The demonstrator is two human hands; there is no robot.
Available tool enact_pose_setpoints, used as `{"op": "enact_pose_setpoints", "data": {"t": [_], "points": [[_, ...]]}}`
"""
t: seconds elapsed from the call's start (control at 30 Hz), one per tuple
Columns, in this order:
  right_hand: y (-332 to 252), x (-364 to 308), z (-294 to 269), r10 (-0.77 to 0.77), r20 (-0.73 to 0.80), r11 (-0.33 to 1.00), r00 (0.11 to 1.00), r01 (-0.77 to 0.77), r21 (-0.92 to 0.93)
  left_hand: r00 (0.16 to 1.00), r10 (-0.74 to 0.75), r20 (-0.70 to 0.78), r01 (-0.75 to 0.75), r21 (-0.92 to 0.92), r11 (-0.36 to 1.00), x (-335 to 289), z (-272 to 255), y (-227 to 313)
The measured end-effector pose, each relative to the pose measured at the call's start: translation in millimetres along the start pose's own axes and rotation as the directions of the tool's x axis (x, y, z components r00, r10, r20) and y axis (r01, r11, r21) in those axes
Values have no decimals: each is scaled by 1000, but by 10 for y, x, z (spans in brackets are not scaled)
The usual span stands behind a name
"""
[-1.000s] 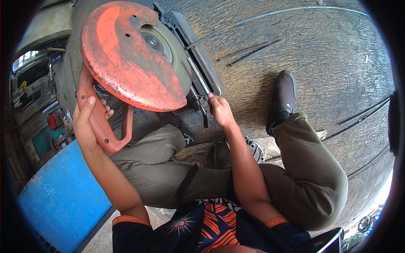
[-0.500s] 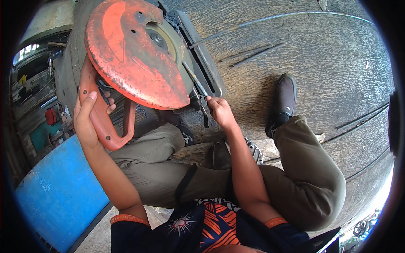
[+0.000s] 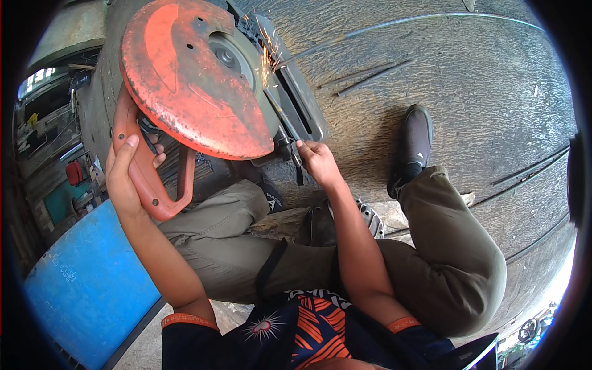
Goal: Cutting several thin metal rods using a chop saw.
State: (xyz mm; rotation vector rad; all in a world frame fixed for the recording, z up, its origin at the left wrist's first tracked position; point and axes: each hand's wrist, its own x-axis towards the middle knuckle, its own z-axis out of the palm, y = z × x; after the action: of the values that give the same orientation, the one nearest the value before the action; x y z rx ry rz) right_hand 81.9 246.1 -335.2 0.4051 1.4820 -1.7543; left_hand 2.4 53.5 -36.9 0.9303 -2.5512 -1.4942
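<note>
My left hand (image 3: 126, 176) is wrapped round the orange handle (image 3: 143, 169) of a chop saw, its fingers passing through the grip opening. The saw's worn orange guard (image 3: 191, 86) covers most of the grey cutting disc (image 3: 268, 105). Orange sparks (image 3: 267, 57) fly up along the disc's right edge. My right hand (image 3: 319, 163) is closed on the near end of a thin metal rod (image 3: 282, 116), which runs up toward the disc. Just left of those fingers are the dark clamp parts of the saw's base (image 3: 316, 123).
A long thin rod (image 3: 394, 28) stretches right from the saw across the rough floor. Two short dark rods (image 3: 370, 78) lie nearby. My shoe (image 3: 412, 139) rests right of the saw. A blue plastic surface (image 3: 92, 280) is at lower left. More thin bars (image 3: 530, 172) lie far right.
Sparks have appeared at the disc's edge. The guard and handle have shifted slightly left and down, my left hand with them. My right hand has moved a little left with the rod.
</note>
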Motion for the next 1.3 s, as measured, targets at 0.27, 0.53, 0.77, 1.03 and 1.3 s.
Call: {"op": "enact_pose_setpoints", "data": {"t": [0.27,0.53,0.77,1.03,1.3], "points": [[-187,-106,-28,-45,-31,996,998,43,-78,1000,8,20,-8,-11,1000,5,-1,7],[-227,-124,-37,-99,-65,981,993,87,-175,1000,10,23,-10,-17,1000,18,-20,-6],[-254,-156,-34,-155,-73,961,985,133,-241,999,20,27,-20,1,1000,12,-13,-7],[-291,-187,-21,-199,-90,919,976,154,-362,999,23,46,-23,-7,1000,13,-14,-2],[-254,-199,-3,-281,-106,868,954,206,-451,1000,23,19,-22,-7,1000,2,9,10]]}}
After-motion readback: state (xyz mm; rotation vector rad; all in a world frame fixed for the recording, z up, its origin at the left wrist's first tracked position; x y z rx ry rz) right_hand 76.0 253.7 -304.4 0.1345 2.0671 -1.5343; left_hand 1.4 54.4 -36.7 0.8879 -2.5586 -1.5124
